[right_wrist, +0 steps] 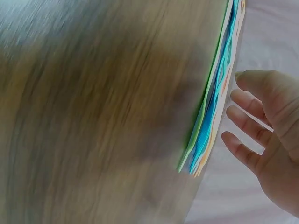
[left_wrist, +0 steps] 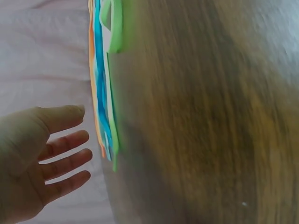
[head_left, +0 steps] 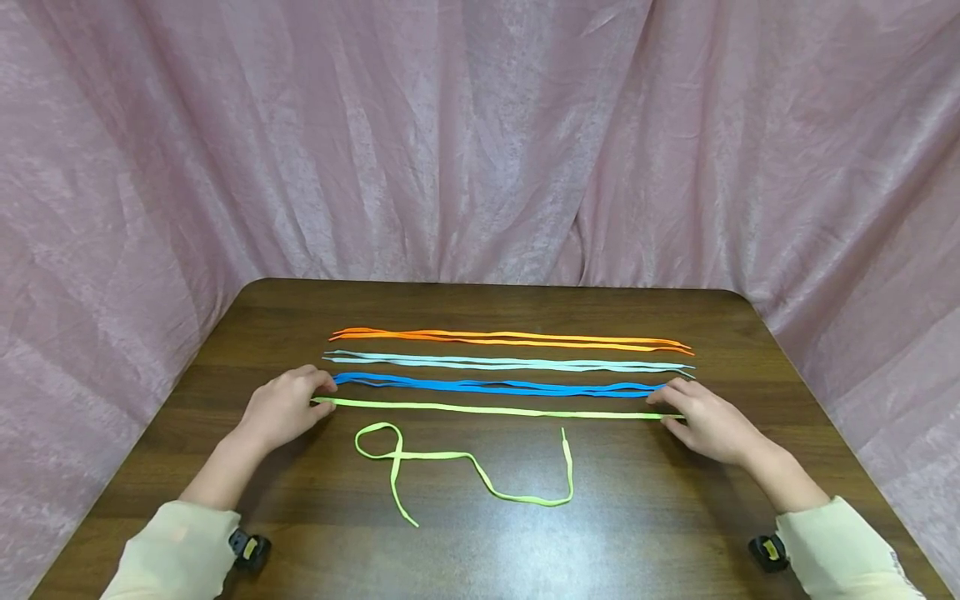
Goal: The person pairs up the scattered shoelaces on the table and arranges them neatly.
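Note:
A straight yellow-green shoelace [head_left: 487, 409] stretches flat across the table between my two hands. My left hand [head_left: 285, 406] is at its left end, thumb and fingers spread apart around the tip. At the other end, my right hand [head_left: 708, 421] hovers with its fingers loosely parted. In both wrist views the left fingers [left_wrist: 70, 161] and right fingers [right_wrist: 247, 116] are apart and pinch nothing. A second yellow-green shoelace [head_left: 442, 455] lies nearer to me, looped at its left and bent at its right. Just beyond the straight one are blue shoelaces [head_left: 480, 386], laid side by side.
Farther back, pale blue shoelaces [head_left: 510, 363] and orange shoelaces [head_left: 510, 337] lie in parallel rows. All rest on a dark wooden table [head_left: 637, 533] with rounded far corners. Pink curtains [head_left: 450, 150] hang behind it and along both sides.

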A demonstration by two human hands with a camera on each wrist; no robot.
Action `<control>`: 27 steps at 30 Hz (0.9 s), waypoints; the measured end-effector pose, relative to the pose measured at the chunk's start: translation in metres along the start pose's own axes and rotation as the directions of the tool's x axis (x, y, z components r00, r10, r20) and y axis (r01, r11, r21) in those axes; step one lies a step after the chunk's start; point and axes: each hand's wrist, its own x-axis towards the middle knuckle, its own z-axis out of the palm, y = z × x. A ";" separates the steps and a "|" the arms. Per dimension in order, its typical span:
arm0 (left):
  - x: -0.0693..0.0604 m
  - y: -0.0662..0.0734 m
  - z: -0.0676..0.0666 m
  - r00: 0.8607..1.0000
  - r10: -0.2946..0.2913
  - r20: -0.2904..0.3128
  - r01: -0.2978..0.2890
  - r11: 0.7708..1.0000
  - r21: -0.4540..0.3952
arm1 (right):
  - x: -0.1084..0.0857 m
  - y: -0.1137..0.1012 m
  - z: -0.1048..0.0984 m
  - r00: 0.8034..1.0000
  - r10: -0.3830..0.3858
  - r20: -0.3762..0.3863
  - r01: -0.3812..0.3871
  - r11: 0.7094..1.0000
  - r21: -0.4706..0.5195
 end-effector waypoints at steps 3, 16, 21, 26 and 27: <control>-0.001 0.007 -0.001 1.000 0.022 -0.013 -0.022 1.000 -0.003 | 0.005 -0.008 0.002 0.999 -0.041 0.000 0.041 0.999 0.010; -0.008 0.036 0.002 0.987 0.149 -0.058 -0.147 0.988 0.045 | 0.025 -0.047 0.016 0.980 -0.200 0.007 0.200 0.979 0.045; -0.012 0.047 0.004 0.979 0.190 -0.069 -0.188 0.982 0.037 | 0.031 -0.059 0.021 0.968 -0.252 0.017 0.249 0.965 0.085; -0.014 0.054 0.007 0.970 0.231 -0.080 -0.230 0.973 0.025 | 0.034 -0.068 0.025 0.952 -0.305 -0.005 0.304 0.946 0.115; -0.015 0.055 0.008 0.967 0.240 -0.080 -0.239 0.971 0.025 | 0.035 -0.070 0.026 0.950 -0.313 -0.007 0.312 0.943 0.117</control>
